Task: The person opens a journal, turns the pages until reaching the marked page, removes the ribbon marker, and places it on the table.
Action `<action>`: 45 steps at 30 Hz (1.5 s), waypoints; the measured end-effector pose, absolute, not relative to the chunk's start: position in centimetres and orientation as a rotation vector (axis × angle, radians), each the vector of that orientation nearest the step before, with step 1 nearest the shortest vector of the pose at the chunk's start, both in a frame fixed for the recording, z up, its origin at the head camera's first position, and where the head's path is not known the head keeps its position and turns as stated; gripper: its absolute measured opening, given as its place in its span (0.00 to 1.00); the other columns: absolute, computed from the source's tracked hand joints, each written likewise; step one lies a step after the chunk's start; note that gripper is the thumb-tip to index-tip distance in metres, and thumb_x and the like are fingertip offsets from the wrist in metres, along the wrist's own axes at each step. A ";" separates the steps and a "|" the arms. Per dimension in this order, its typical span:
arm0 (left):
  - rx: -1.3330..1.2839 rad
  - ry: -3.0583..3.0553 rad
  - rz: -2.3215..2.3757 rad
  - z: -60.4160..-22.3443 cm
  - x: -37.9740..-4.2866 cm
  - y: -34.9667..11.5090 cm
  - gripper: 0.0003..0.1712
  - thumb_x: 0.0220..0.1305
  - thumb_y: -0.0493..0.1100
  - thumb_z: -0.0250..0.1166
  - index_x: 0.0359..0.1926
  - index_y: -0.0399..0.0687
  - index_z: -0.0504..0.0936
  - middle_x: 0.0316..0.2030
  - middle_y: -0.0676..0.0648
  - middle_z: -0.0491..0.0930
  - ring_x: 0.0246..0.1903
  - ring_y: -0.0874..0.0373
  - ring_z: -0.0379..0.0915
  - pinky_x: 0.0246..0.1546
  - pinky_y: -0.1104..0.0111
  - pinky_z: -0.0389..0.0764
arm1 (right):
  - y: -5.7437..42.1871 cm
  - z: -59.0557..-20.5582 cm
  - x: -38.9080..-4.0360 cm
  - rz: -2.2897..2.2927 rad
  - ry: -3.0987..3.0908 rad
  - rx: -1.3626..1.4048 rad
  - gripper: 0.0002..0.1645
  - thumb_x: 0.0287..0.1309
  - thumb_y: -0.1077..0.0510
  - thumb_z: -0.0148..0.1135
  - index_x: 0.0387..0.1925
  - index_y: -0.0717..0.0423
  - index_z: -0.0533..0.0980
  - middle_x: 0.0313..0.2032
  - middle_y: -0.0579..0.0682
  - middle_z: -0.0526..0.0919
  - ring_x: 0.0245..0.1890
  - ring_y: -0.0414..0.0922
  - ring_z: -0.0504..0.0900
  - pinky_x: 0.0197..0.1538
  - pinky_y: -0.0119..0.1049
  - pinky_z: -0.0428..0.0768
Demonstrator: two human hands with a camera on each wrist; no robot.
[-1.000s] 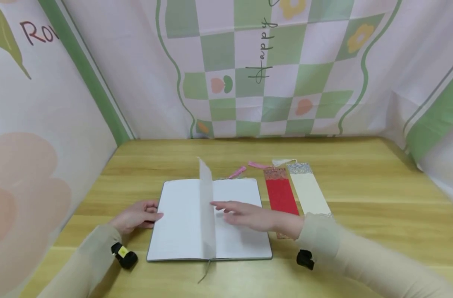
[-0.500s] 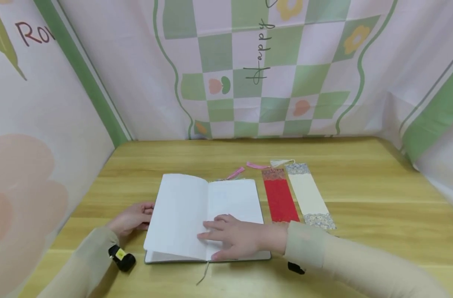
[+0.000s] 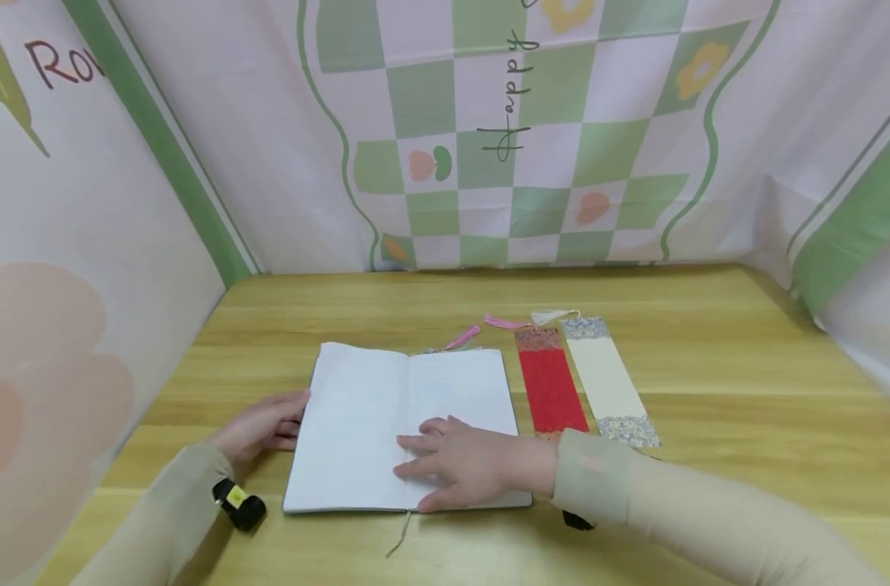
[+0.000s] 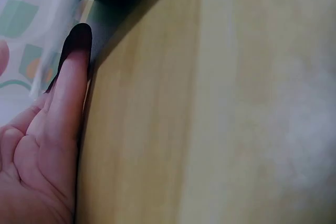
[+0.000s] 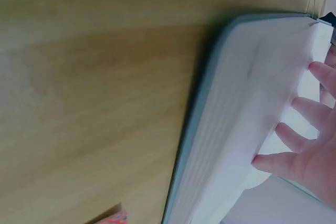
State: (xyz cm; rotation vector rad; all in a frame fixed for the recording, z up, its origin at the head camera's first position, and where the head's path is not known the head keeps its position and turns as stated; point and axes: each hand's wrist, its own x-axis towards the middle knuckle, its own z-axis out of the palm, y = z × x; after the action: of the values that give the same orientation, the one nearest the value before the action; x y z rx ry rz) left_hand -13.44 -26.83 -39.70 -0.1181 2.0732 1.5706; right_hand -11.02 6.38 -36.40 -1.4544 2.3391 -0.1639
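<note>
One right hand [image 3: 463, 465], fingers spread, touches the open notebook [image 3: 357, 423]; best smooth its gutter [image 3: 407, 391] from twelve toward six o'clock. Left hand [image 3: 258, 425], at nine: pinching or not, cannot tell.

I've got the right hand [image 5: 315, 153] splayed on the open notebook [image 5: 236, 114], and there's a reddish patterned corner [image 5: 116, 217] peeking in at the bottom.

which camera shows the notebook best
The head view: it shows the whole open notebook, except where the right hand covers it. The right wrist view shows only part, its page edges close up; the left wrist view, just a blurred piece at upper left.
</note>
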 end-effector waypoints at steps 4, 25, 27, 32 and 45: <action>-0.078 2.044 1.565 -39.6 -13.4 -26.9 0.43 0.71 0.65 0.38 0.63 0.28 0.62 0.43 0.48 0.81 0.40 0.59 0.78 0.43 0.65 0.80 | 6.3 -36.2 -11.0 -0.133 2.345 -1.475 0.31 0.64 0.35 0.49 0.67 0.34 0.63 0.71 0.45 0.56 0.69 0.52 0.57 0.70 0.53 0.57; -0.114 2.123 1.516 -38.9 -13.0 -26.3 0.17 0.61 0.39 0.65 0.48 0.37 0.71 0.25 0.56 0.70 0.28 0.66 0.69 0.31 0.75 0.79 | 10.2 -36.4 -17.7 -0.166 2.611 -1.041 0.46 0.50 0.39 0.67 0.68 0.49 0.62 0.71 0.55 0.56 0.70 0.60 0.54 0.70 0.57 0.54; -0.102 2.123 1.512 -38.9 -13.0 -26.3 0.14 0.61 0.39 0.65 0.44 0.39 0.72 0.25 0.56 0.69 0.27 0.66 0.68 0.31 0.75 0.79 | 10.9 -36.5 -18.4 -0.200 2.636 -0.981 0.49 0.48 0.38 0.68 0.68 0.51 0.62 0.70 0.58 0.56 0.69 0.62 0.53 0.68 0.60 0.55; -0.092 2.136 1.507 -38.9 -13.0 -26.2 0.11 0.61 0.38 0.64 0.40 0.42 0.71 0.24 0.56 0.67 0.27 0.66 0.67 0.30 0.75 0.78 | 11.8 -36.6 -19.6 -0.199 2.681 -0.881 0.58 0.42 0.34 0.70 0.69 0.55 0.58 0.70 0.62 0.56 0.68 0.65 0.52 0.68 0.62 0.52; -0.168 2.204 1.451 -39.0 -12.8 -26.0 0.31 0.62 0.39 0.64 0.60 0.29 0.63 0.27 0.55 0.68 0.32 0.64 0.69 0.33 0.73 0.79 | 12.0 -36.0 -20.0 -0.196 2.736 -0.764 0.62 0.37 0.34 0.74 0.69 0.54 0.58 0.68 0.63 0.58 0.68 0.66 0.51 0.66 0.63 0.56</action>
State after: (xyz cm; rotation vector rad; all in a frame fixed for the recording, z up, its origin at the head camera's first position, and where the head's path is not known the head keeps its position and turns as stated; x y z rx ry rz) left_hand -12.81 -25.95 -38.97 -0.1681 2.2042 1.4508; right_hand -20.04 11.95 -36.01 -0.7645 2.7359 -0.1961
